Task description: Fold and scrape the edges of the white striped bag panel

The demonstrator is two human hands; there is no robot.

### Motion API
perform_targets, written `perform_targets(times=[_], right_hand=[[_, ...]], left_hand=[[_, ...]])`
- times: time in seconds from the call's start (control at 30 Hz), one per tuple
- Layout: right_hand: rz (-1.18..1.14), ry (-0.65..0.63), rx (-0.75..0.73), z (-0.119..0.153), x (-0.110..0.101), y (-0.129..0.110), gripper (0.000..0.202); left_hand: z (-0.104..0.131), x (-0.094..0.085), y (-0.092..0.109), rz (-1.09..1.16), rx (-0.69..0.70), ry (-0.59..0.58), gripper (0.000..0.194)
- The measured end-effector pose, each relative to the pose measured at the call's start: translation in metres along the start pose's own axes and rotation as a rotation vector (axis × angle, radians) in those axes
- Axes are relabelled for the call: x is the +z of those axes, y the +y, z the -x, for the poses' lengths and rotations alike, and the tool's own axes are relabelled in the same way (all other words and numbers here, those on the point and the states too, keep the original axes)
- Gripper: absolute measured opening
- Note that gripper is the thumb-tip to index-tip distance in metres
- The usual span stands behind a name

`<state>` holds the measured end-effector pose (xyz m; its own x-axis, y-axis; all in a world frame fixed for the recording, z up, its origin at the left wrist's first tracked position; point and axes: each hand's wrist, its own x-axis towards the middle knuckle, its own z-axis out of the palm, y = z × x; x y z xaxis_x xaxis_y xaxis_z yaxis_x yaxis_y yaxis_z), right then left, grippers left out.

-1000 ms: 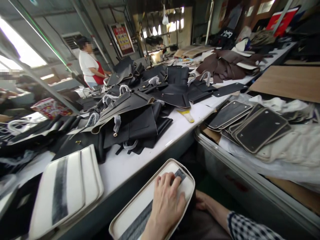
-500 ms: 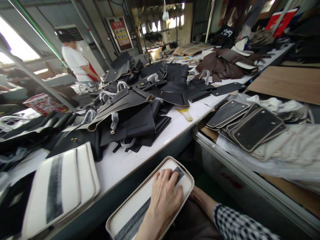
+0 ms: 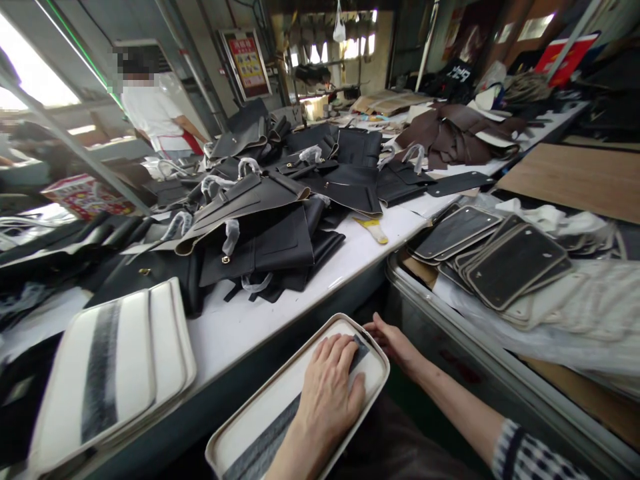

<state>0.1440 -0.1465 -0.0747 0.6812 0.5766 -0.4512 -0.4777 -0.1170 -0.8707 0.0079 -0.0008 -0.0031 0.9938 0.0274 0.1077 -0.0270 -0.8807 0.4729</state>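
In the head view, the striped, rimmed panel (image 3: 283, 395) is placed on the wearer's side of the tabletop (image 3: 220, 343), its long axis running from near left to far right, roughly along the tabletop's edge. On the panel's upper face the left hand (image 3: 333, 387) is laid flat, fingers unclenched. The right hand (image 3: 393, 340) is brought to the panel's far right corner, fingertips partly hidden; whether the rim is gripped cannot be told. The left hand is thus nearer the panel's middle.
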Motion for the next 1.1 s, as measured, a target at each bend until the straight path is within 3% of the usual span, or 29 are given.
perform_targets(times=[0.1,0.2,0.3,0.37,0.6,0.83,0.97,1.1], right_hand=[[0.202,-0.060,-0.143,0.014,0.005,-0.027,0.039],[0.467,-0.030,-0.274,0.029,0.013,-0.044,0.021],[0.809,0.062,-0.379,0.038,0.020,-0.050,0.025],[0.912,0.098,-0.379,0.039,0.022,-0.050,0.030],[1.017,0.138,-0.436,0.027,0.021,-0.048,0.037],[1.043,0.135,-0.528,0.025,0.023,-0.031,0.034],[0.971,0.103,-0.581,0.032,0.026,-0.026,0.034],[0.866,0.123,-0.544,0.039,0.028,-0.029,0.031]], left_hand=[[-0.003,-0.005,0.002,-0.033,0.006,-0.042,0.040],[-0.006,-0.010,0.006,-0.060,0.007,-0.070,0.039],[-0.007,-0.012,0.008,-0.068,0.006,-0.084,0.040],[-0.007,-0.011,0.008,-0.068,0.002,-0.085,0.040],[-0.010,-0.007,0.004,-0.027,-0.004,-0.076,0.043],[-0.011,-0.008,0.005,-0.035,-0.012,-0.077,0.042],[-0.008,-0.005,0.003,-0.035,-0.015,-0.060,0.047],[-0.006,-0.004,0.001,-0.013,-0.023,-0.043,0.047]])
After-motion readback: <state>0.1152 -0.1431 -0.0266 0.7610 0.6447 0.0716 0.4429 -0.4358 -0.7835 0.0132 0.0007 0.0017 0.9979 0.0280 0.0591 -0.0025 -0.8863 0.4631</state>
